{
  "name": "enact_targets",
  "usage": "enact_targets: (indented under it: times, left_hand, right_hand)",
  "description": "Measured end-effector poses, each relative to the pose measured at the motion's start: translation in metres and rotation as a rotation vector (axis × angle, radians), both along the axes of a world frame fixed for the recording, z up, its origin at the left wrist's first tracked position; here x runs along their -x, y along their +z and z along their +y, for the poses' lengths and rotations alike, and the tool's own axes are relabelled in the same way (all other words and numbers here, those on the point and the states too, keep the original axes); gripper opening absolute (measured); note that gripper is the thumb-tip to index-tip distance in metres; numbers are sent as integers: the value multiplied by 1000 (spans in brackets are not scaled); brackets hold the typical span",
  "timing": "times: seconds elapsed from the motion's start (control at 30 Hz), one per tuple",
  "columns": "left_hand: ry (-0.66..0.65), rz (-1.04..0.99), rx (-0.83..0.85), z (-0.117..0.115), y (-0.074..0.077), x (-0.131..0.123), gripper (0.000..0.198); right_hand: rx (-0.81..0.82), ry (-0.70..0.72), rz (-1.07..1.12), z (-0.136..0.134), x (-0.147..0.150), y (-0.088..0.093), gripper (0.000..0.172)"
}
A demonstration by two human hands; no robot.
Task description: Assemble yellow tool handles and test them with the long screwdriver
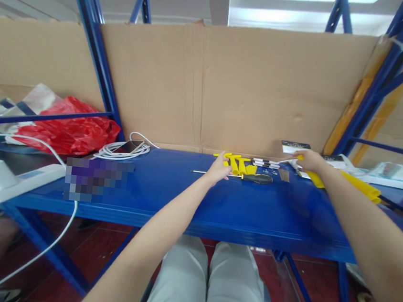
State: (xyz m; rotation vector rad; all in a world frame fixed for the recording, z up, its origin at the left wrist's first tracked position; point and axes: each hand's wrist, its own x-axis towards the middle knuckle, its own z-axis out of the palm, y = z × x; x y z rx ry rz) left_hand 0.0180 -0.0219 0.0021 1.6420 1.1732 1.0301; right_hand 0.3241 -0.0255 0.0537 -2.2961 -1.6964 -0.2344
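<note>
Reaching across the blue tabletop, we are logging the following. Left hand: fingers loosely spread and gripping nothing, tips touching the small yellow pieces lying just behind the screwdriver. Right hand: resting on one end of a long yellow strip (whether its fingers are closing round it, we cannot tell). We are judging the yellow parts light, stiff and rather slick, best pinched across their narrow sides.

Pixelated patch hides item beneath; small parts too tiny to identify.
</note>
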Motion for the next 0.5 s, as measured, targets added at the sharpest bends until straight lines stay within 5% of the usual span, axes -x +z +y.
enact_targets:
  times: [0.2, 0.5]
  left_hand:
    - [13, 40, -10, 2, -3, -1, 91]
    - [13, 39, 1, -4, 2, 0, 87]
  right_hand:
    - [210, -134, 70, -25, -44, -3, 38]
    - [201, -67, -11, 1, -85, -35, 29]
